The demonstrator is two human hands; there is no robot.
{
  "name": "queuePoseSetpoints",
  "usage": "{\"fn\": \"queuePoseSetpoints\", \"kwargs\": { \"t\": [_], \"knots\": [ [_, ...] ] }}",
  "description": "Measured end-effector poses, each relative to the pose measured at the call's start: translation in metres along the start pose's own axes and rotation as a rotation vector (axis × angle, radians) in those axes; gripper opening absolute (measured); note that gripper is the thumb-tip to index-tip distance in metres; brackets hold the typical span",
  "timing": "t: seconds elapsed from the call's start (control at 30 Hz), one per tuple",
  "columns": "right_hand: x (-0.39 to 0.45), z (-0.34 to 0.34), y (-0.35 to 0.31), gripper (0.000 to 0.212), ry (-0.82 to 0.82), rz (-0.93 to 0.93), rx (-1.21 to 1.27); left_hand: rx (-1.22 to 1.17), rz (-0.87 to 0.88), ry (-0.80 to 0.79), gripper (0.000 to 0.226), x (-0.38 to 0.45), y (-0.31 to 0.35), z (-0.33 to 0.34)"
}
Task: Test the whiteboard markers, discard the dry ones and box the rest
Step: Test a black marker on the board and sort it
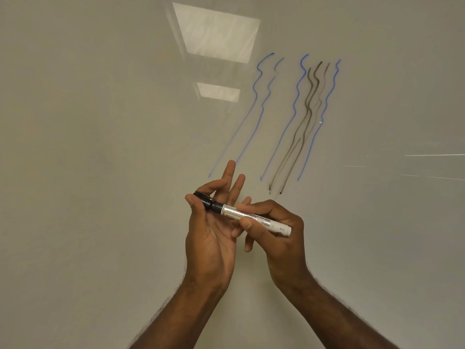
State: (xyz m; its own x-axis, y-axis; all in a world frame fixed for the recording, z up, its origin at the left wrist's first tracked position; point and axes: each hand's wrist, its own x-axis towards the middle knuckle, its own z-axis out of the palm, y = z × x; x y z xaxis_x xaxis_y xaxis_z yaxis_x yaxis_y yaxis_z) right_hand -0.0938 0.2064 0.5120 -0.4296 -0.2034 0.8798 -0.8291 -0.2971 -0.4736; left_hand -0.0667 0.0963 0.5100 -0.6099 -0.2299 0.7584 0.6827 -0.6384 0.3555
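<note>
Just below the middle of the frame, in front of the whiteboard (100,147), there's a black whiteboard marker (251,217) held between two bare hands. The left hand (214,222) pinches the black cap (205,196) between thumb and index finger, the other fingers sticking up straight, while the right hand (274,230) is wrapped around the white barrel with its fingers curled. Can't tell if the cap is going on or coming off, but it looks seated or very nearly so.

The marker's long axis runs on a slant, cap end toward the upper left of the frame, butt end toward the lower right, sticking out past the right hand's knuckles.

Progress-wise, the board says a fair bit of testing has been done. Upper right of centre there are four blue squiggles (254,96) and a bunch of grey-black squiggles (309,96) between them, some of the dark ones pretty faint, so probably a dry marker or two in there. No box, no bin and no other markers in view, so how many are sorted or left is anyone's guess. Boxing and tossing look to be ahead for this one at least.

The ceiling light reflections (216,34) show in the upper middle of the board.
</note>
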Motion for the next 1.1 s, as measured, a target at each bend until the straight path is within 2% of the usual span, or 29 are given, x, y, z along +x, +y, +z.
{"fn": "queuePoseSetpoints", "kwargs": {
  "t": [0.13, 0.27, 0.43, 0.57, 0.63, 0.8, 0.9, 1.03, 1.1],
  "knots": [
    [0.001, 0.007, 0.0, 0.018, 0.01, 0.133, 0.114, 0.015, 0.051, -0.033, 0.049, 0.0, 0.0, 0.001],
    [0.0, 0.014, -0.002, 0.022, 0.023, 0.246, 0.216, 0.166, 0.122, -0.046, 0.053, 0.001, -0.002, 0.0],
    [0.0, 0.021, -0.005, 0.023, 0.038, 0.275, 0.308, 0.27, 0.086, -0.061, 0.079, 0.005, -0.002, 0.002],
    [0.005, 0.017, -0.009, 0.019, 0.0, 0.237, 0.238, 0.185, 0.115, -0.112, 0.056, 0.011, 0.0, -0.004],
    [0.008, 0.01, -0.012, 0.018, -0.051, 0.206, 0.159, 0.213, 0.095, -0.125, 0.054, 0.014, 0.004, -0.012],
    [0.007, -0.014, -0.01, 0.022, -0.139, 0.2, 0.023, 0.618, 0.189, -0.074, 0.047, 0.007, 0.008, -0.033],
    [-0.001, -0.027, -0.002, 0.018, -0.155, 0.242, 0.012, 0.777, 0.199, -0.087, 0.029, 0.002, 0.012, -0.045],
    [-0.014, -0.038, 0.005, 0.019, -0.186, 0.266, -0.096, 0.81, 0.079, -0.157, 0.013, -0.009, 0.016, -0.063],
    [-0.022, -0.042, 0.01, 0.02, -0.203, 0.286, -0.163, 0.823, 0.026, -0.169, 0.013, -0.018, 0.016, -0.075]
  ]
}}
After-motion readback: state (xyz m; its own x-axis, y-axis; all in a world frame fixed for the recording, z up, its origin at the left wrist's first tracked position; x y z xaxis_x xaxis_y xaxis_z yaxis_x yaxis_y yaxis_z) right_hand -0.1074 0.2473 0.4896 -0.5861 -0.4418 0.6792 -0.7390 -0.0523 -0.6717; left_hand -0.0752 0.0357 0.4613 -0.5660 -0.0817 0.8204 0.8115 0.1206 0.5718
